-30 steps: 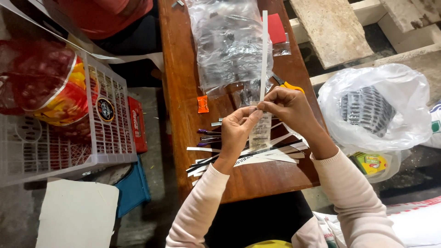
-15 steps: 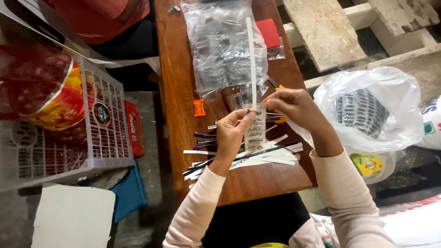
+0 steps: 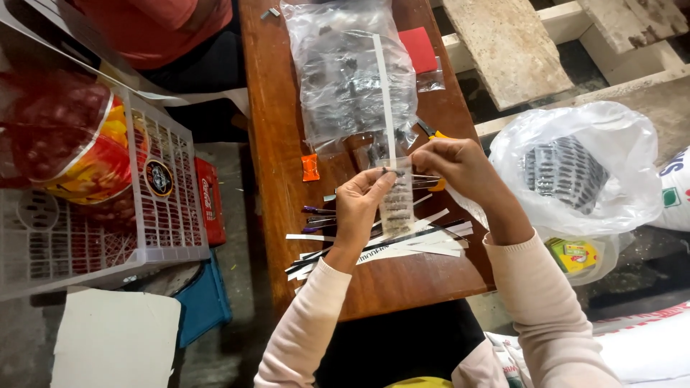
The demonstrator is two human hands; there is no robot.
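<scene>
Pale pink long sleeves (image 3: 309, 323)

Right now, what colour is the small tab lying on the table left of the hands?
Orange: the tab shows best in the head view, on the brown table.

A small clear plastic packet (image 3: 396, 205) of dark pieces hangs upright above the bench, a long white paper strip (image 3: 386, 93) rising straight from its top.
</scene>
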